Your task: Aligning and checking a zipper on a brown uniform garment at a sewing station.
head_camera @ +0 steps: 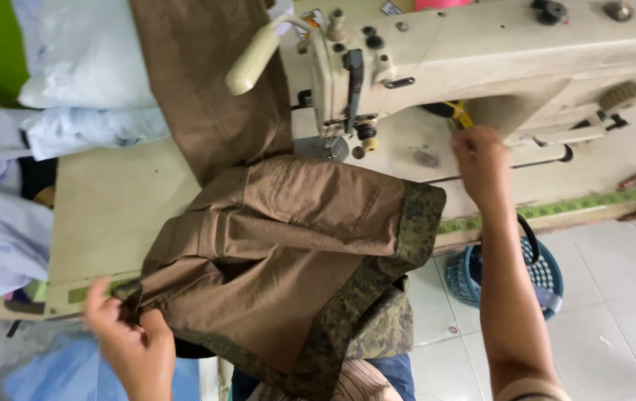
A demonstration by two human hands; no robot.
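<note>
Head view: looking down on a sewing table [110, 208] with a cream sewing machine [481, 52] across the top.
Garment: a brown garment [288, 245] with a camouflage band [407, 230] along its edge is lying bunched on the table just below the needle area [330, 137], part of it hanging off the near edge toward the lap.
Left hand: the left hand [129, 338] is pinching the garment's near-left corner at the table edge, fingers closed on the cloth.
Right hand: the right hand [481, 167] is reaching up beside the machine toward a yellow-handled tool [455, 113]; whether the fingers are closing on it I cannot tell.
Progress: the band is looking already attached along the visible edge; the cloth is not sitting under the needle, so I judge no stitching is going on now, and what seams are left is not showing.
Around: a tape measure [555, 208] is lying along the table's front, a blue basket [503, 275] is standing on the tiled floor, pale cloth [6, 223] is piling at the left.
Hidden: the tool is mostly behind the hand; the garment's underside and far end are out of sight.
</note>
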